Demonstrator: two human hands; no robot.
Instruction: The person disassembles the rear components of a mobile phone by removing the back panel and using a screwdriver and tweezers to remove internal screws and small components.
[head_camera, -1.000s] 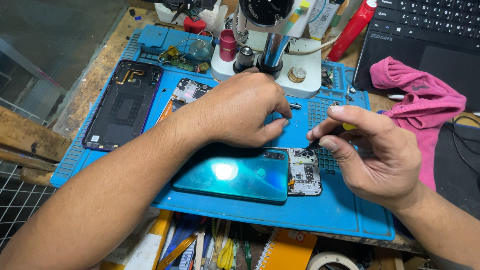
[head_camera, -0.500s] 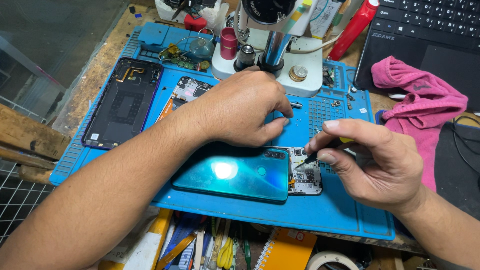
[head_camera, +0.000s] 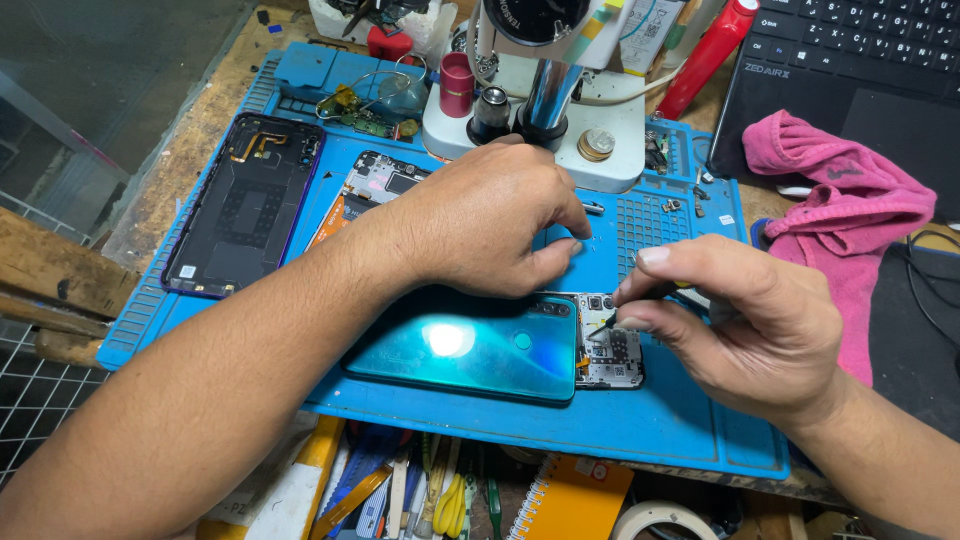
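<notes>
Phone lies on the blue mat, teal back glossy, likely slippery and fragile, best held by its edges. Our left hand presses its top edge, grasping nothing; our right hand pinches a small tool at the exposed circuit board.

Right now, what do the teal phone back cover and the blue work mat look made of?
Glossy teal phone back cover: likely glass or polished plastic; it mirrors a bright lamp spot. Blue ribbed work mat: looks like matte silicone rubber, with moulded grooves and small trays and no glare. The left hand rests at the cover's upper edge.
</notes>
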